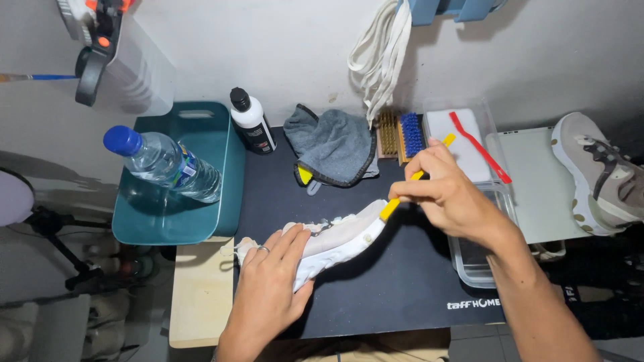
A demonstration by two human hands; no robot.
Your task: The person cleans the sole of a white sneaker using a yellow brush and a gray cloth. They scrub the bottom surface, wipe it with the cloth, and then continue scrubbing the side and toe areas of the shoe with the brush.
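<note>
A: Status check. Where does the work stand?

B: Brushing is in hand. The white shoe [339, 238] lies on its side on the black mat [376, 288] that covers the counter [198, 302]. The left hand [268, 281] presses flat over the toe end, fingers spread, and pins the shoe down. The right hand [446, 194] pinches a yellow-handled brush [402, 191] between thumb and fingers, with the head of the brush at the heel end of the shoe.

A: Is any part finished?

B: I cannot tell from this view. The upper looks pale and fairly even, but no clear line between clean and soiled areas shows. No foam or wetness can be made out on it.

A: What is left, by your judgement?

B: Probably most of the job. The second shoe [600, 174] sits well apart at the right edge and looks greyer, so it appears untreated. The laces [382, 53] hang on the wall, off both shoes. The grey cloth [332, 147] lies bunched behind the mat, and the teal basin [178, 177] holds only a capped water bottle [164, 164]. The black-capped white bottle [251, 121] stands shut.

A: Other tools?

B: A brass brush [386, 134], a blue brush [411, 134] and a red brush [479, 147] lie unused near the clear tray [479, 258].
</note>
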